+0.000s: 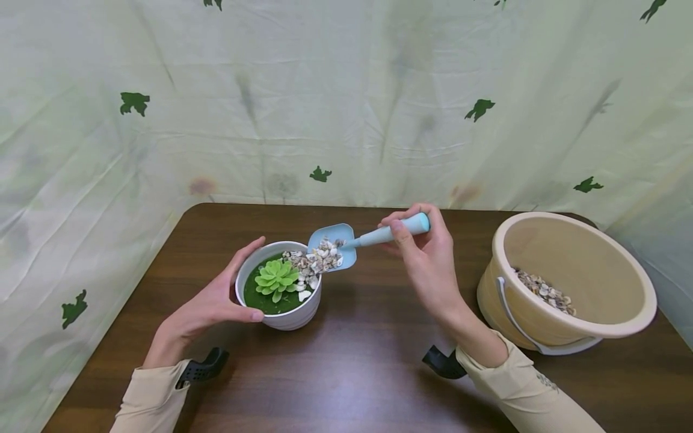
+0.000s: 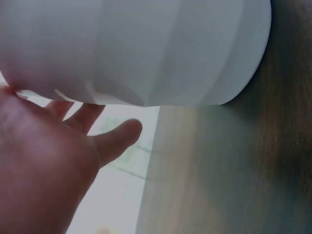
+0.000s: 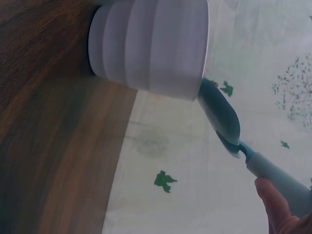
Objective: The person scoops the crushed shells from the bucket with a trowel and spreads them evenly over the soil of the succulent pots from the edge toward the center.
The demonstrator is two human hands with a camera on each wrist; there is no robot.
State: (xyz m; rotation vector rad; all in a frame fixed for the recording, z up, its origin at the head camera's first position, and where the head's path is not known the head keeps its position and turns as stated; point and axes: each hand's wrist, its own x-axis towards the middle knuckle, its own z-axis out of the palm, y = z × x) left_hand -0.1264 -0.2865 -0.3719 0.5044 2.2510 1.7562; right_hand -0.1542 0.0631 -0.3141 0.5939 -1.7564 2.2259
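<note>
A white ribbed flower pot (image 1: 292, 317) stands on the table, holding a green artificial succulent (image 1: 277, 278) on a dark green surface. My left hand (image 1: 216, 297) grips the pot's left side, thumb at the front and fingers toward the back. In my right hand (image 1: 425, 258) is the handle of a light-blue hand trowel (image 1: 373, 237). The trowel's blade tilts down at the pot's right rim, loaded with small pebbles (image 1: 327, 255). Some pebbles lie inside the pot, right of the succulent. In the right wrist view, the blade's tip (image 3: 209, 92) meets the rim.
A beige bucket (image 1: 489, 294) with a grey handle stands at the right of the brown wooden table (image 1: 346, 379), more pebbles (image 1: 544, 293) at its bottom. Behind the table hangs a pale curtain (image 1: 346, 108) with green leaf shapes. Each wrist wears a black strap mount.
</note>
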